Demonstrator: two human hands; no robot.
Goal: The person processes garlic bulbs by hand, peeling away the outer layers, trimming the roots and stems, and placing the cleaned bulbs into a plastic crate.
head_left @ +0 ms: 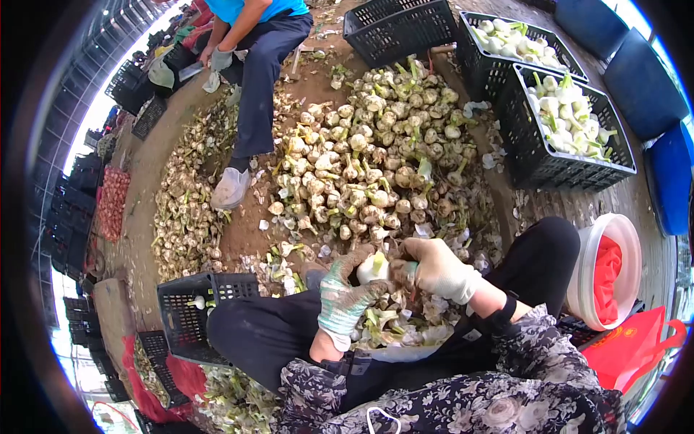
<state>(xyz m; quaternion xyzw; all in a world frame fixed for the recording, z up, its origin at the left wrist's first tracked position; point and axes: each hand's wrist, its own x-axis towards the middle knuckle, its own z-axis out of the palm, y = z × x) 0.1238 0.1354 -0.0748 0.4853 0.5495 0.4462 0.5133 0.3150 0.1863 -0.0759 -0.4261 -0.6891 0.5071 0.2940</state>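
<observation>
Between my two gloved hands is a white peeled bulb (372,268) with a short green stem, held over my lap. My left hand (345,293), in a dirt-stained white and green glove, is wrapped round its left side. My right hand (436,270), in a white glove with brown fingertips, is closed at its right side; what its fingers pinch is too small to make out. Loose peelings (405,322) lie below my hands. Just beyond them spreads a big heap of unpeeled bulbs (361,159) on the dirt floor.
Black crates of white bulbs (585,163) stand at the upper right. A white bucket (578,278) with red cloth and a red bag (625,351) are at my right. Another black crate (184,325) is by my left knee. A person (256,79) sits at the upper left.
</observation>
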